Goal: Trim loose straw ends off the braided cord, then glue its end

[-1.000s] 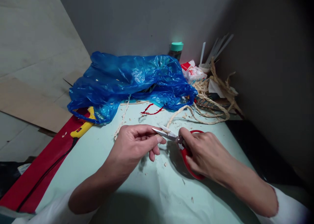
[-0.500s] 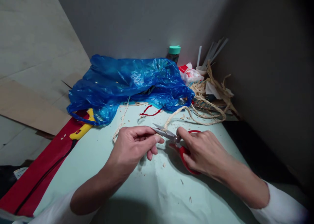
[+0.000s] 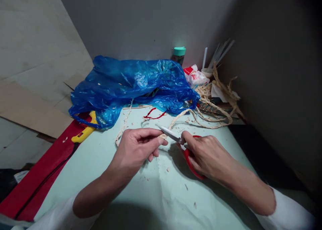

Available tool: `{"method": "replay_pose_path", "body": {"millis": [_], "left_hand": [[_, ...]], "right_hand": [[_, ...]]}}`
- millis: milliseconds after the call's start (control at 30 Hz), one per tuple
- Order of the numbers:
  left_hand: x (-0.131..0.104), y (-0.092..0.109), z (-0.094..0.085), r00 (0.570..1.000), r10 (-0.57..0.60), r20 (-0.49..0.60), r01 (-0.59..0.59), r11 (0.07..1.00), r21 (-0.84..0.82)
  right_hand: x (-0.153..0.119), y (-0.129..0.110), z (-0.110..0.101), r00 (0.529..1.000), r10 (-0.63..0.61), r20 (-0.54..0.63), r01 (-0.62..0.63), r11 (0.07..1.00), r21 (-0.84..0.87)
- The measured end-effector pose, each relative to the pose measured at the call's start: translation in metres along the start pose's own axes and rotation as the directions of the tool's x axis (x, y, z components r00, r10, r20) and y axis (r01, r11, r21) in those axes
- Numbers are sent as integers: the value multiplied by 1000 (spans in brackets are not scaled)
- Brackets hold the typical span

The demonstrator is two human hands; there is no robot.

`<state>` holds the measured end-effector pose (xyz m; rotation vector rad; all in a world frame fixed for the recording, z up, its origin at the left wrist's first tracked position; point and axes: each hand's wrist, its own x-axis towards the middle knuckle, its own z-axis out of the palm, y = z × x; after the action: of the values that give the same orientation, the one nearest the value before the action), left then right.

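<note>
Scissors with red handles [image 3: 189, 161] are in my right hand [image 3: 210, 154], its fingers wrapped through the loops. Their metal blades point left and look closed or nearly so, lying against a pale braided cord [image 3: 178, 116] just by my left fingertips. My left hand [image 3: 141, 144] pinches the cord between thumb and fingers; the part inside the grip is hidden. From there the cord runs back and right into a loose coil. Another thin braided strand [image 3: 125, 122] hangs behind my left hand toward the blue bag.
A crumpled blue plastic bag [image 3: 136, 80] spreads across the back of the pale green tabletop [image 3: 161, 196]. A yellow-handled tool [image 3: 84, 133] with a black cable lies left on red cloth. Behind stand a green-lidded jar [image 3: 178, 55] and a cup of white sticks [image 3: 207, 71]. Red string [image 3: 154, 117] lies mid-table.
The scissors have closed: their blades, spread apart half a second ago, now lie together, and the handles have come closer. My left hand has hardly moved.
</note>
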<state>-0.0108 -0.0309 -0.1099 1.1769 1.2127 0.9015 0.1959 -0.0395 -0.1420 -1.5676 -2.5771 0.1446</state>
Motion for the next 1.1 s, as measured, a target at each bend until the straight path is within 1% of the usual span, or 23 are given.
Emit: {"method": "replay_pose_path", "body": {"millis": [67, 100, 133, 167, 200, 267, 300, 333, 367, 400, 433, 500, 633, 733, 867, 933, 1000, 1033, 1067, 1100], "left_hand": [[0, -1, -1, 1000, 14, 16, -14, 1000, -26], [0, -1, -2, 999, 28, 30, -27, 999, -26], [0, -2, -3, 998, 40, 48, -40, 999, -15], [-1, -3, -4, 996, 53, 67, -53, 999, 2], [-1, -4, -4, 994, 63, 85, -65, 998, 20], [-2, -6, -5, 991, 72, 112, -79, 996, 51], [-3, -6, -5, 990, 69, 121, -77, 995, 60], [-3, -6, -4, 990, 63, 128, -72, 995, 70], [-4, -6, -3, 989, 52, 139, -64, 994, 85], [-4, -5, -2, 988, 38, 149, -54, 993, 104], [-4, -4, 0, 987, 20, 160, -41, 991, 125], [-4, -3, 2, 983, -18, 183, -10, 989, 151], [-6, -4, 5, 975, -62, 215, 39, 993, 108], [-7, -5, 5, 971, -35, 236, 13, 996, 93], [-7, -6, 5, 968, 18, 251, -41, 995, 86], [-7, -5, 6, 969, 31, 245, -63, 990, 126], [-6, -5, 6, 980, 91, 177, -132, 964, 233], [-6, -5, 7, 980, 156, 126, -188, 933, 307], [-6, -6, 7, 966, 244, 81, -256, 886, 387], [-6, -7, 7, 935, 349, 58, -335, 822, 461]], "right_hand": [[0, 2, -2, 997, 62, -54, -48, 973, 227], [1, 3, -3, 990, 112, -86, -73, 927, 367], [1, 3, -4, 979, 173, -110, -94, 854, 511], [2, 2, -6, 964, 239, -115, -109, 753, 649], [3, 2, -7, 949, 300, -99, -118, 626, 771], [6, -1, -9, 929, 368, -20, -106, 319, 942], [7, -3, -9, 930, 366, 19, -85, 166, 982], [8, -5, -9, 934, 354, 44, -60, 35, 998], [9, -7, -8, 939, 340, 56, -33, -71, 997], [10, -8, -6, 941, 333, 62, -12, -150, 989], [10, -10, -5, 940, 335, 68, 2, -204, 979], [10, -12, -2, 927, 365, 86, 9, -252, 968], [9, -15, 0, 898, 430, 94, 11, -236, 972], [8, -17, -3, 891, 449, 65, 53, -244, 968], [7, -18, -7, 900, 432, 63, 65, -275, 959], [7, -16, -8, 894, 444, 61, 70, -272, 960], [7, -14, -9, 878, 475, 65, 66, -255, 965], [7, -13, -9, 866, 494, 69, 59, -240, 969], [6, -12, -10, 857, 509, 75, 46, -222, 974], [6, -11, -11, 847, 525, 83, 33, -208, 978]]}}
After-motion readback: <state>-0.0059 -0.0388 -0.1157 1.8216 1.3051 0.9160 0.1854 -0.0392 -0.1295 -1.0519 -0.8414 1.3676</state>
